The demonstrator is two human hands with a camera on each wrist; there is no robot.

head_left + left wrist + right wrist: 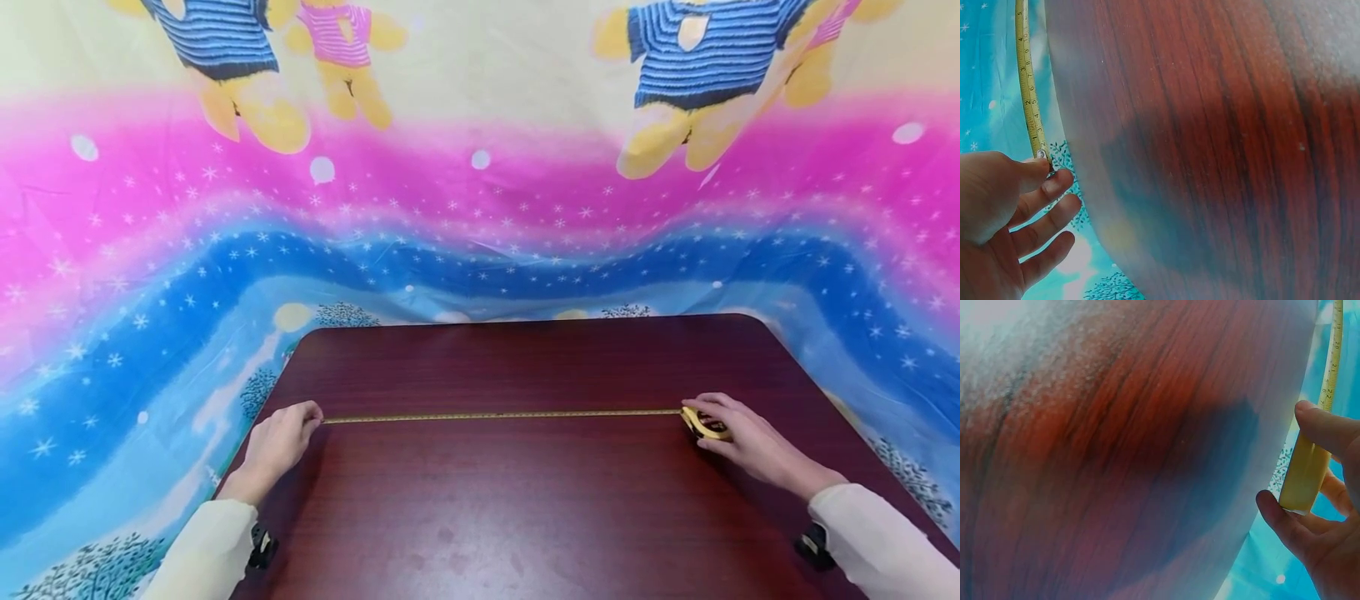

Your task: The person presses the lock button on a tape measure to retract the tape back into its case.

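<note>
Across the table [525, 517]: tape blade [495, 416] extended | table's left: left hand [279, 442] pinching blade end | table's right: right hand [750, 435] gripping case [1304, 478] | best held taut, level, untwisted

Cannot read the numbers on the tape [502, 415] in the head view: too small. Cannot see all of the case [697, 422] behind the right hand [750, 439], nor the cut-off near edge of the table [487, 517] or heads of the figures [221, 42].
</note>
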